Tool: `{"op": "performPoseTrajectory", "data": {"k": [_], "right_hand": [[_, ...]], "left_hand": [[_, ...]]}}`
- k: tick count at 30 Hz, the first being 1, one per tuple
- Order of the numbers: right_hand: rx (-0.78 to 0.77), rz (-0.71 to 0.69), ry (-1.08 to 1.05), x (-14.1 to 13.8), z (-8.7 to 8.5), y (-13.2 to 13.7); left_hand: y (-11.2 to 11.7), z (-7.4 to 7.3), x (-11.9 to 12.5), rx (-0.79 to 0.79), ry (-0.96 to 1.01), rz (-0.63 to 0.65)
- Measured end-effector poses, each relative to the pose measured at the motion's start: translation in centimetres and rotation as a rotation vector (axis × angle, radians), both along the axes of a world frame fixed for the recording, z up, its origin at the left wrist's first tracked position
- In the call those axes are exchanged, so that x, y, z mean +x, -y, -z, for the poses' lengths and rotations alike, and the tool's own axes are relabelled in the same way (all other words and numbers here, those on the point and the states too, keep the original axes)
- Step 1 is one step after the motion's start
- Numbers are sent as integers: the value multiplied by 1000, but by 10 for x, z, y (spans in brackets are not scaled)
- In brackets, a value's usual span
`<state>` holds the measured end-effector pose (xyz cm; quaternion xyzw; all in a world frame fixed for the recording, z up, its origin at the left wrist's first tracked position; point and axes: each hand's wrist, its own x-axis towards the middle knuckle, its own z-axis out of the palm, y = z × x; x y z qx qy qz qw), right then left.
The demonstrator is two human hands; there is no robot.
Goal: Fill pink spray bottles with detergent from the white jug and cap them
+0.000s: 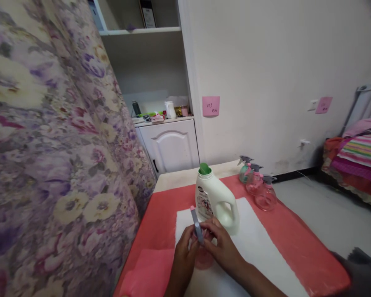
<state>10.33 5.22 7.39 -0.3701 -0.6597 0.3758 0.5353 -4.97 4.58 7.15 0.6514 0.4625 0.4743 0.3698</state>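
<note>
Both my hands are closed around the top of a pink clear spray bottle [203, 262], whose grey trigger head [196, 225] with a pink nozzle tip points away from me. My left hand [184, 247] wraps the near left of the head. Fingers of my right hand [221, 243] grip the collar from the right. The bottle stands on a white sheet [250, 247]. Just behind my hands is a pale detergent jug [218, 196] with a green spout in its open mouth. My fingers hide the bottle's neck.
Several spray bottles [266, 197] stand at the table's back right. A red cloth [160, 214] covers the table, with a pink sheet [153, 270] at front left. A floral curtain [64, 165] hangs close on the left; a white cabinet [171, 144] stands behind.
</note>
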Motion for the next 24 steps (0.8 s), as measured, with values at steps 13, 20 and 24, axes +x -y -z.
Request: {"op": "performPoseTrajectory", "data": {"k": [13, 20, 24], "right_hand": [[-51, 99, 74, -11, -11, -9], [-101, 326, 12, -32, 3, -6], [-129, 402, -23, -41, 12, -2]], "left_hand": [[-4, 21, -6, 42, 45, 26], [2, 36, -2, -9, 104, -90], [5, 36, 2, 8, 167, -74]]}}
